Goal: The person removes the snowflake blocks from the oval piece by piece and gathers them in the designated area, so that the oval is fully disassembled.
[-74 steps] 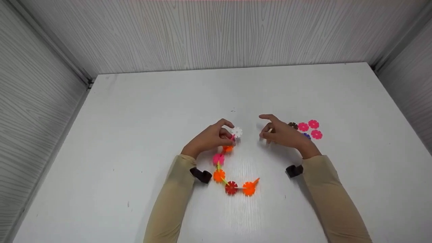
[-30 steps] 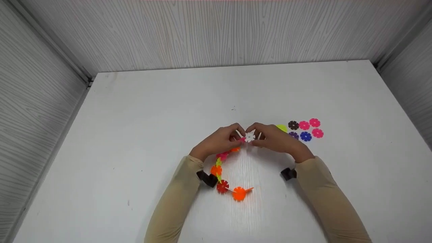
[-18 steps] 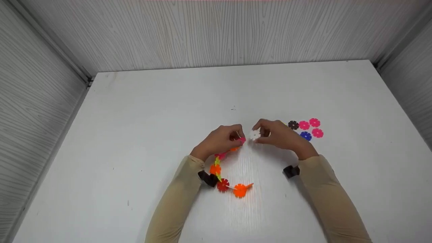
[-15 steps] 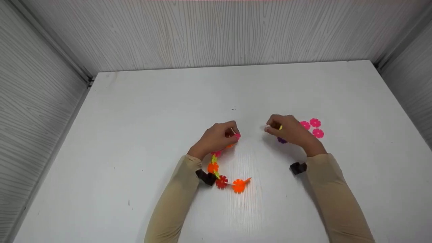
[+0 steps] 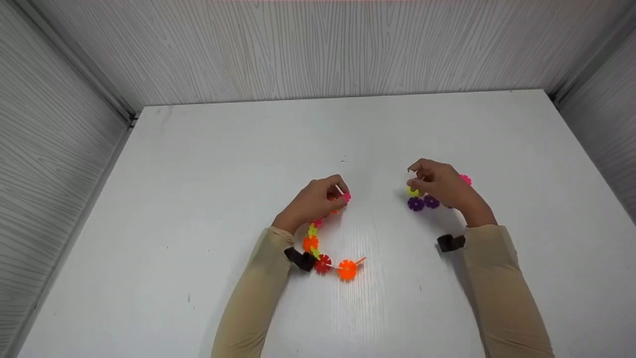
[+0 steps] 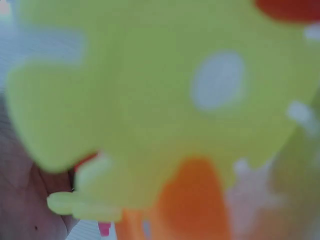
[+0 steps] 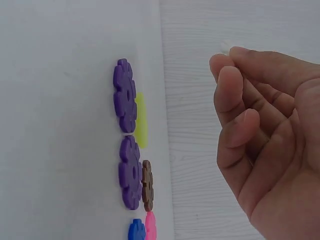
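Note:
My left hand (image 5: 318, 199) pinches a pink snowflake disc (image 5: 347, 197) at the upper end of a chain of interlocked discs. From there the chain curves down past my wrist to an orange disc (image 5: 347, 270). A yellow-green disc (image 6: 150, 75) of the chain fills most of the left wrist view, blurred. Over the loose discs at the right is my right hand (image 5: 439, 185). Its thumb and index finger pinch a white disc (image 7: 225, 47), of which only a small edge shows; the other fingers are bent.
Loose snowflake discs lie under and beside my right hand: a purple disc (image 5: 416, 204), another purple disc (image 7: 131, 172), a yellow disc (image 5: 412, 192), a brown disc (image 7: 147, 185), a blue disc (image 7: 136, 230) and pink ones. A wood-grain wall (image 5: 318, 49) stands behind the white table (image 5: 223, 149).
The right hand has taken the white disc away from the pink chain end and moved right, over the loose discs. My left hand, still pinching the chain, has shifted slightly left with it.

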Demonstrator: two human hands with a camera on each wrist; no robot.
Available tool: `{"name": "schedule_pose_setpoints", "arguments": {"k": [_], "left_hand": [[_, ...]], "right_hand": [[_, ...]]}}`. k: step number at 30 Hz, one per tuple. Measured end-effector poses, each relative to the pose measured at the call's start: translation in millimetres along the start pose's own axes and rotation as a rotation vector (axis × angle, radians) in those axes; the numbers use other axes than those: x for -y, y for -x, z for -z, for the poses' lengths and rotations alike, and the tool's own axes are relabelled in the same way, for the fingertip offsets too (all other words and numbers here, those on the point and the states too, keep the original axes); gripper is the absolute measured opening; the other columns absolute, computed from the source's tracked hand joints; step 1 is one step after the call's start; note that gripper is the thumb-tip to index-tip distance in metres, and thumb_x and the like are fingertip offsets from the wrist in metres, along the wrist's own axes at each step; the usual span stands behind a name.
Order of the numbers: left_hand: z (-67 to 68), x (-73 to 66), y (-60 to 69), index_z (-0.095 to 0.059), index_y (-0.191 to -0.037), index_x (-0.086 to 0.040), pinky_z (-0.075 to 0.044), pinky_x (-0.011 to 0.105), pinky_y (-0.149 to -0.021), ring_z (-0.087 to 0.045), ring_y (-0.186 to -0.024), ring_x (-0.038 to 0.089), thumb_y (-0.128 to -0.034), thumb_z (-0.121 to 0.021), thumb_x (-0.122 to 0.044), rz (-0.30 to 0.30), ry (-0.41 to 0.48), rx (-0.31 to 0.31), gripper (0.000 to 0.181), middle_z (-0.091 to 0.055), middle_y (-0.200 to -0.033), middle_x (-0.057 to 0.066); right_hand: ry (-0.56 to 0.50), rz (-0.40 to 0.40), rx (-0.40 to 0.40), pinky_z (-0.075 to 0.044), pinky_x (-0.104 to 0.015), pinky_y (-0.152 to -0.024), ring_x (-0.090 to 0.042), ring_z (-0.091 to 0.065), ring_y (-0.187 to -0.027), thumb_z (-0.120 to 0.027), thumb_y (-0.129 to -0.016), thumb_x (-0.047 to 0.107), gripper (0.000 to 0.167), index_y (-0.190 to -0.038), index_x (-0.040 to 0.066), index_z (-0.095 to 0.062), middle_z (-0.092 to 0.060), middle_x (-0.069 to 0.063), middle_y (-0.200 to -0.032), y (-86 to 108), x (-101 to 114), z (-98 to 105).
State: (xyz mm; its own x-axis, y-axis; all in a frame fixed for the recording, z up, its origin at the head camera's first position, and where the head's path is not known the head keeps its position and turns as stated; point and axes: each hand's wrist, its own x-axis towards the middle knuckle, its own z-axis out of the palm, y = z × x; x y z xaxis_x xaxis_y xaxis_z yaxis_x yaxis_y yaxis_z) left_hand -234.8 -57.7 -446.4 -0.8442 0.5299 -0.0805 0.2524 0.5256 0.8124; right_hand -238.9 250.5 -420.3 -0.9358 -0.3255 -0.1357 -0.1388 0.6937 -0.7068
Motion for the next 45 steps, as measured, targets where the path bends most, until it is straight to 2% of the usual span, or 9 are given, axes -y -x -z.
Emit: {"name": "schedule_pose_setpoints", "arguments": {"k": [8,13,19,25,31,37,40,45], "left_hand": [[0.0,-2.8,-1.2,-0.061,-0.107,-0.016,-0.050,0.024,-0.070,-0.058,-0.077,0.016,-0.0923,-0.060,-0.024,0.015,0.022,0.026,0.017,-0.066,-0.091,0.002],[0.6,-2.9,1.0,-0.061,-0.109,-0.015,-0.051,0.025,-0.074,-0.058,-0.082,0.017,-0.0927,-0.061,-0.024,0.030,0.017,0.041,0.019,-0.066,-0.095,0.003],[1.6,-2.2,1.1,-0.060,-0.110,-0.017,-0.051,0.027,-0.079,-0.059,-0.091,0.017,-0.0903,-0.065,-0.024,0.048,0.008,0.057,0.022,-0.066,-0.101,0.002],[1.3,-1.9,1.6,-0.057,-0.115,-0.019,-0.052,0.031,-0.085,-0.057,-0.101,0.017,-0.0851,-0.072,-0.027,0.071,0.022,0.099,0.034,-0.063,-0.108,0.001],[-0.3,1.4,2.3,-0.052,-0.123,-0.020,-0.050,0.033,-0.094,-0.055,-0.108,0.018,-0.0841,-0.073,-0.021,0.089,0.029,0.168,0.045,-0.060,-0.117,0.002],[-1.9,3.7,0.9,-0.047,-0.130,-0.021,-0.047,0.034,-0.100,-0.052,-0.114,0.019,-0.0866,-0.066,-0.015,0.101,0.026,0.238,0.048,-0.056,-0.127,0.004],[-2.4,4.6,-0.3,-0.047,-0.131,-0.020,-0.047,0.034,-0.100,-0.052,-0.113,0.020,-0.0878,-0.065,-0.015,0.092,0.017,0.239,0.047,-0.057,-0.127,0.005],[-2.0,4.4,-1.3,-0.049,-0.129,-0.020,-0.048,0.033,-0.097,-0.053,-0.109,0.019,-0.0877,-0.067,-0.016,0.092,0.014,0.212,0.045,-0.059,-0.124,0.004]], "right_hand": [[-0.024,0.042,-0.024,-0.048,-0.032,-0.076,-0.020,-0.060,-0.081,-0.059,-0.096,0.029,0.038,-0.131,0.015,-0.054,-0.066,-0.012,-0.092,5.2,-9,9],[-0.034,0.045,-0.044,-0.051,-0.032,-0.077,-0.017,-0.061,-0.078,-0.057,-0.097,0.029,0.039,-0.134,0.014,-0.053,-0.066,-0.014,-0.093,6.7,-18,15],[-0.053,0.032,-0.093,-0.050,-0.024,-0.071,-0.020,-0.062,-0.079,-0.053,-0.099,0.022,0.037,-0.135,0.014,-0.054,-0.066,-0.015,-0.095,11.4,-28,24],[-0.044,0.007,-0.172,-0.047,-0.025,-0.065,-0.025,-0.059,-0.077,-0.052,-0.100,0.023,0.036,-0.135,0.015,-0.054,-0.066,-0.014,-0.094,17.6,-35,32],[-0.062,-0.029,-0.229,-0.049,-0.023,-0.066,-0.018,-0.060,-0.075,-0.052,-0.100,0.022,0.038,-0.137,0.015,-0.052,-0.067,-0.004,-0.089,24.1,-50,40],[-0.129,-0.078,-0.282,-0.049,-0.019,-0.065,-0.010,-0.062,-0.073,-0.050,-0.100,0.020,0.039,-0.139,0.015,-0.050,-0.065,0.009,-0.084,32.9,-67,53],[-0.158,-0.098,-0.290,-0.049,-0.019,-0.066,-0.010,-0.063,-0.073,-0.049,-0.100,0.022,0.039,-0.139,0.017,-0.050,-0.064,0.014,-0.084,38.1,-72,59],[-0.169,-0.133,-0.293,-0.048,-0.020,-0.067,-0.013,-0.063,-0.074,-0.051,-0.100,0.027,0.039,-0.138,0.018,-0.051,-0.065,0.017,-0.083,43.1,-76,62]]}}
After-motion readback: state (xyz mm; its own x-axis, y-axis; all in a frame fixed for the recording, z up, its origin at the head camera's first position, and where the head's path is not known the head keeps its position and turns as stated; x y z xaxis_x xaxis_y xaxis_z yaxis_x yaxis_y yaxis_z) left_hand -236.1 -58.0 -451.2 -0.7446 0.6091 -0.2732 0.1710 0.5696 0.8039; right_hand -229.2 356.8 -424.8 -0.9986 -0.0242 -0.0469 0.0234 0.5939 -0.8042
